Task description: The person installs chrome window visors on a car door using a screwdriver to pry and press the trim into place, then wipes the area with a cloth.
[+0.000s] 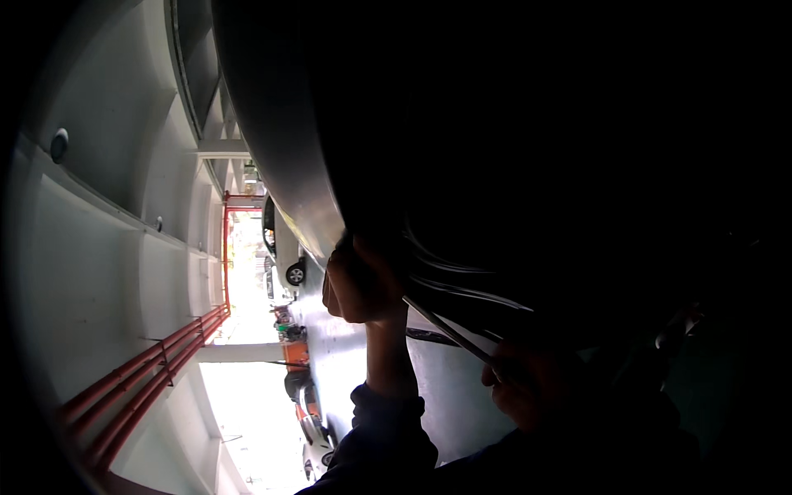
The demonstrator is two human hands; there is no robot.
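Fingers of our right hand (pixel 521 386) wrap around a slim rod (pixel 450 332) that slants up and left toward our left hand (pixel 360 285). That one curls beside a curved grey panel (pixel 285 177); we cannot tell what it grips. Red pipes (pixel 92 391) run farther left.

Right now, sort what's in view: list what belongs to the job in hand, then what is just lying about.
In the job:
right hand, gripping a slim rod
left hand, near the rod's other end, beside the curved grey panel

Background only:
white car
red pipes

Much of the right side is too dark to tell.
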